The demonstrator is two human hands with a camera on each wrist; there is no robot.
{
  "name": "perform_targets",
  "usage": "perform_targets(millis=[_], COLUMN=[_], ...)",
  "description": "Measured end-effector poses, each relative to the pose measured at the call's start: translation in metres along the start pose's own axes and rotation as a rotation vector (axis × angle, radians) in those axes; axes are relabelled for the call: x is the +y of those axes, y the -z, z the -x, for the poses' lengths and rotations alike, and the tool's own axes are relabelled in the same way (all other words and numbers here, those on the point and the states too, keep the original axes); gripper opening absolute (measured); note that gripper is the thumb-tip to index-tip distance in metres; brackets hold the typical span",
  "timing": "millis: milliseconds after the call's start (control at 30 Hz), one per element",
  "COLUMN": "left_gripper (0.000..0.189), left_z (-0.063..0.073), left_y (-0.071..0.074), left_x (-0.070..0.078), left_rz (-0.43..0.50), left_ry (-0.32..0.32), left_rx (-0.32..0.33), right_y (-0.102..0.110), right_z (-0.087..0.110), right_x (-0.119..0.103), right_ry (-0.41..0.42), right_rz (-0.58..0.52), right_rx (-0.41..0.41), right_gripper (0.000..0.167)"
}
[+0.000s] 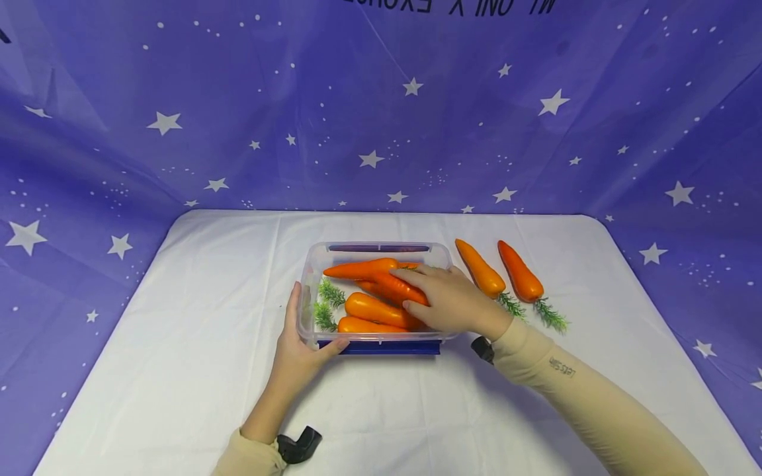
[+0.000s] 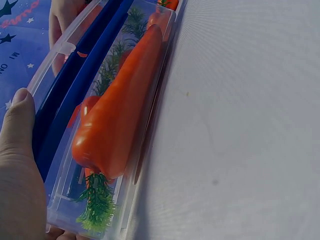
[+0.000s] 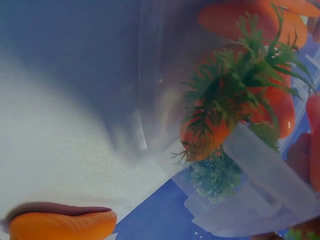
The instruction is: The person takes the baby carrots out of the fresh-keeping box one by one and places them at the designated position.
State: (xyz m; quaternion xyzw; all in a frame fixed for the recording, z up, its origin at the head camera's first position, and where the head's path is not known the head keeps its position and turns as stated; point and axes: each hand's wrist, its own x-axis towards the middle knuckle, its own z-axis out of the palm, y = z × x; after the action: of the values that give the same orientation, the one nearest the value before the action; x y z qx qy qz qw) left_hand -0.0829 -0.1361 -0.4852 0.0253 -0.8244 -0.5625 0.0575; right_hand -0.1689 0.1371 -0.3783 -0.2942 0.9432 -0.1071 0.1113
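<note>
A clear plastic container [image 1: 306,277] with blue latches [image 1: 381,348] stands on the white cloth, holding several orange carrots with leafy green tops. My left hand [image 1: 300,354] grips its left front corner, the thumb over the front rim and the fingers along the left side. My right hand [image 1: 449,299] reaches over the container's right side, fingers and thumb around an orange-red carrot [image 1: 400,287] on top of the others. Its thick end is hidden by that hand. Through the front wall, the left wrist view shows another carrot [image 2: 117,110] with its green top [image 2: 96,207].
Two more carrots, one orange [image 1: 479,268] and one redder [image 1: 520,272], lie on the cloth right of the container, green tops toward me. A purple star-patterned curtain [image 1: 333,106] surrounds the white table [image 1: 220,304] at the back and sides.
</note>
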Motion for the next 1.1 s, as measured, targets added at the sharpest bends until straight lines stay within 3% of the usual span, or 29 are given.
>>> perform_targets(millis=[267, 500, 833, 1100], left_gripper=[0.122, 0.122, 0.122, 0.122], left_z=[0.0, 0.0, 0.0, 0.0], left_y=[0.0, 0.001, 0.0, 0.001], left_x=[0.0, 0.0, 0.001, 0.001], left_rz=[0.005, 0.006, 0.018, 0.016], left_ry=[-0.013, -0.012, -0.007, -0.009], left_rx=[0.005, 0.003, -0.001, 0.002], right_y=[0.009, 0.019, 0.032, 0.039], right_z=[0.004, 0.011, 0.027, 0.04], right_x=[0.003, 0.004, 0.02, 0.042], right_ry=[0.043, 0.037, -0.033, -0.118], right_rz=[-0.213, -0.344, -0.367, -0.338], right_rx=[0.115, 0.161, 0.224, 0.349], right_gripper=[0.061, 0.063, 0.067, 0.073])
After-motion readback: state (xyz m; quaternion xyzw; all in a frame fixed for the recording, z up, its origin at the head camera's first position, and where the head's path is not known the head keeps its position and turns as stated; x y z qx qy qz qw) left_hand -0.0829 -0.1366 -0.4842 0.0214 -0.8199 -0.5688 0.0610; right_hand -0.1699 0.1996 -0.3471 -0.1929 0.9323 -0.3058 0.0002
